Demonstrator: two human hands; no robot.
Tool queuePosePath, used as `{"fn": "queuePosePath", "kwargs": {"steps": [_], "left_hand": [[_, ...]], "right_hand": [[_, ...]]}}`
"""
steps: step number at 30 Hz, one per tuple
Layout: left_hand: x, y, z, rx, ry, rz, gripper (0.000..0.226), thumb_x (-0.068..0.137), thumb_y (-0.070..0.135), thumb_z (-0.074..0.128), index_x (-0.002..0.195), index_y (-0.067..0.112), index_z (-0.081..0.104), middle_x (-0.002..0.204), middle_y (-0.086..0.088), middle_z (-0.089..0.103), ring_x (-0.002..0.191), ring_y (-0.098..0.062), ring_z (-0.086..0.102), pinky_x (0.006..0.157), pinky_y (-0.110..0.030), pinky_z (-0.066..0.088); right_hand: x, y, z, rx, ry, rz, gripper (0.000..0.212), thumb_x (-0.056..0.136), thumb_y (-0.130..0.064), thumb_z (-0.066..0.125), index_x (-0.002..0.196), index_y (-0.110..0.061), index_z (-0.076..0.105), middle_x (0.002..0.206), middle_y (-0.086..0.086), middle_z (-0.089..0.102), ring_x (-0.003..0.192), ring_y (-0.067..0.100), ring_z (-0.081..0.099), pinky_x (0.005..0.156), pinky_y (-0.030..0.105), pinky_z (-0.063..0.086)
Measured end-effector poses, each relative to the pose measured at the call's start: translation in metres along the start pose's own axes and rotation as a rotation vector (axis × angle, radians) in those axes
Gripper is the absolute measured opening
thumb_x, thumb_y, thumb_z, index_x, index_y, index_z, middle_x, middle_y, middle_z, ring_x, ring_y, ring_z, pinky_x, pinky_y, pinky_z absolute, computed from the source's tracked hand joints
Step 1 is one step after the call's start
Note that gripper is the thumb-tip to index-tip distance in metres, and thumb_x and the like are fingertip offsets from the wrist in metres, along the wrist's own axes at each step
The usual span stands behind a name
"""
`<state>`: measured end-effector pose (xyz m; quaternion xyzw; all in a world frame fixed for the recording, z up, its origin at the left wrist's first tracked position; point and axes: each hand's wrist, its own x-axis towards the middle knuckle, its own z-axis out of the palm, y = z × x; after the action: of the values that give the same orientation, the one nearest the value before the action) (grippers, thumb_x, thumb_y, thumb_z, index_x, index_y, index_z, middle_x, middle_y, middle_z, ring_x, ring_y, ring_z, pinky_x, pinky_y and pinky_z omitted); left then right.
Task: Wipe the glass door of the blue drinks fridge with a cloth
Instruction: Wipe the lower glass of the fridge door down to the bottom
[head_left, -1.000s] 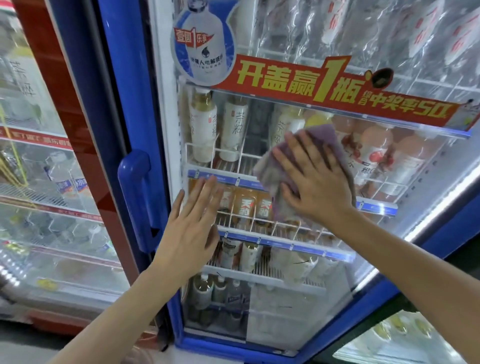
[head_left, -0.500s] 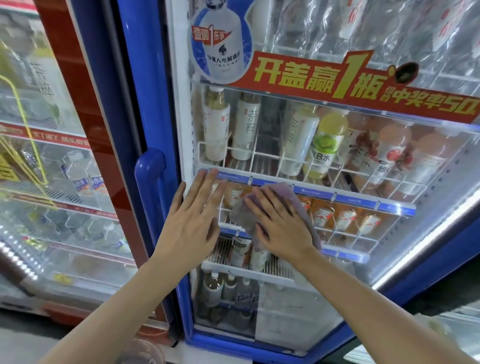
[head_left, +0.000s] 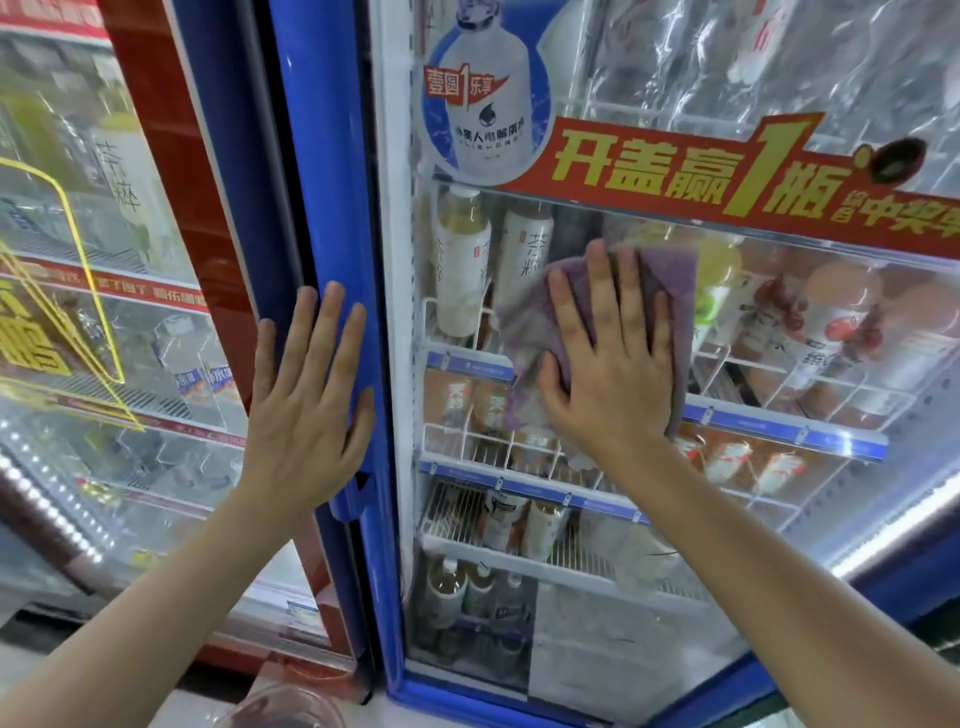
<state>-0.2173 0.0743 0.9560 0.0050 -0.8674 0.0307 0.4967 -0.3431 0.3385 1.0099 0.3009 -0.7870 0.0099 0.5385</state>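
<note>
The blue drinks fridge fills the view, and its glass door (head_left: 597, 613) shows wire shelves of bottles behind it. My right hand (head_left: 608, 358) lies flat with spread fingers on a purple cloth (head_left: 675, 291), pressing it against the glass just below the red banner sticker (head_left: 675, 171). The cloth sticks out above, left and right of the hand. My left hand (head_left: 306, 410) rests flat and empty on the door's blue frame, over the blue handle (head_left: 353, 493).
A red-framed fridge (head_left: 171, 156) with its own glass door stands close on the left. A round bottle sticker (head_left: 483, 88) sits at the door's top. A clear round object (head_left: 280, 706) shows at the bottom edge, on the pale floor.
My right hand has slid the cloth up the glass from the lower shelf level to just under the banner. My left hand moved left off the glass onto the blue frame and handle.
</note>
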Motion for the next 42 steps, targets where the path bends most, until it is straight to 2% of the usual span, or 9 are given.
{"fn": "queuePosePath", "kwargs": {"steps": [5,9,13,17,20,26,30,34,42], "left_hand": [[-0.002,-0.01,0.026,0.021,0.168,0.055,0.066,0.099,0.016,0.048,0.161,0.005,0.031,0.171,-0.015,0.021,0.161,-0.033,0.011,0.129,-0.056,0.014],[-0.001,-0.013,0.029,-0.003,0.202,0.11,0.071,0.095,0.017,0.047,0.163,0.007,0.027,0.175,-0.007,0.007,0.161,-0.033,0.012,0.129,-0.055,0.014],[-0.001,-0.015,0.033,-0.093,0.228,0.133,0.076,0.094,0.017,0.045,0.165,0.007,0.02,0.175,-0.006,0.008,0.161,-0.034,0.013,0.129,-0.055,0.016],[-0.002,-0.017,0.033,-0.133,0.228,0.151,0.076,0.094,0.016,0.045,0.165,0.008,0.018,0.175,-0.006,0.009,0.161,-0.034,0.014,0.129,-0.055,0.017],[-0.001,-0.016,0.033,-0.148,0.222,0.155,0.075,0.095,0.016,0.043,0.165,0.007,0.018,0.175,-0.006,0.009,0.16,-0.035,0.015,0.128,-0.056,0.017],[-0.001,-0.016,0.034,-0.148,0.228,0.155,0.079,0.091,0.014,0.045,0.165,0.005,0.017,0.175,-0.008,0.008,0.161,-0.034,0.014,0.129,-0.054,0.015],[-0.001,-0.016,0.034,-0.148,0.233,0.155,0.082,0.089,0.014,0.046,0.165,0.004,0.017,0.175,-0.008,0.007,0.161,-0.032,0.013,0.129,-0.054,0.014],[-0.002,-0.016,0.035,-0.137,0.246,0.152,0.083,0.088,0.014,0.047,0.165,0.004,0.015,0.175,-0.008,0.007,0.161,-0.031,0.013,0.13,-0.053,0.013],[-0.002,-0.017,0.038,-0.158,0.243,0.165,0.067,0.1,0.019,0.031,0.164,0.005,0.019,0.175,-0.009,0.008,0.161,-0.032,0.014,0.13,-0.054,0.012]], "right_hand": [[-0.073,-0.027,0.033,0.039,-0.115,-0.149,0.078,0.099,-0.037,0.045,0.166,-0.018,0.008,0.173,0.006,-0.01,0.16,0.021,-0.008,0.129,0.04,-0.007],[-0.097,-0.035,0.04,0.052,-0.16,-0.175,0.079,0.095,-0.033,0.047,0.165,-0.02,0.012,0.171,0.004,0.004,0.159,0.019,0.005,0.127,0.036,0.0],[-0.063,-0.032,0.032,0.064,-0.097,-0.17,0.081,0.095,-0.034,0.049,0.166,-0.021,0.011,0.174,0.004,-0.004,0.16,0.019,0.0,0.129,0.037,-0.003],[0.018,-0.045,0.014,0.069,0.001,-0.036,0.072,0.098,-0.035,0.051,0.163,-0.017,0.028,0.171,0.007,0.004,0.16,0.024,0.0,0.129,0.042,-0.005],[0.037,-0.059,0.01,0.047,0.033,0.049,0.071,0.099,-0.035,0.051,0.164,-0.018,0.027,0.17,0.001,-0.006,0.16,0.021,-0.011,0.128,0.042,-0.007],[-0.043,-0.088,0.042,0.102,-0.122,-0.049,0.074,0.101,-0.036,0.042,0.165,-0.019,0.01,0.173,0.004,-0.014,0.16,0.022,-0.008,0.129,0.041,-0.007],[-0.084,-0.093,0.053,0.076,-0.173,-0.11,0.067,0.099,-0.037,0.043,0.16,-0.018,0.023,0.174,0.003,-0.009,0.16,0.02,-0.005,0.129,0.038,-0.006],[-0.051,-0.097,0.048,0.118,-0.128,-0.078,0.078,0.098,-0.035,0.047,0.166,-0.02,0.011,0.174,0.001,-0.009,0.16,0.019,-0.005,0.129,0.038,-0.006],[0.032,-0.127,0.038,0.127,0.006,0.112,0.074,0.102,-0.036,0.056,0.163,-0.022,0.017,0.172,0.001,-0.012,0.159,0.02,-0.011,0.128,0.04,-0.007]]}}
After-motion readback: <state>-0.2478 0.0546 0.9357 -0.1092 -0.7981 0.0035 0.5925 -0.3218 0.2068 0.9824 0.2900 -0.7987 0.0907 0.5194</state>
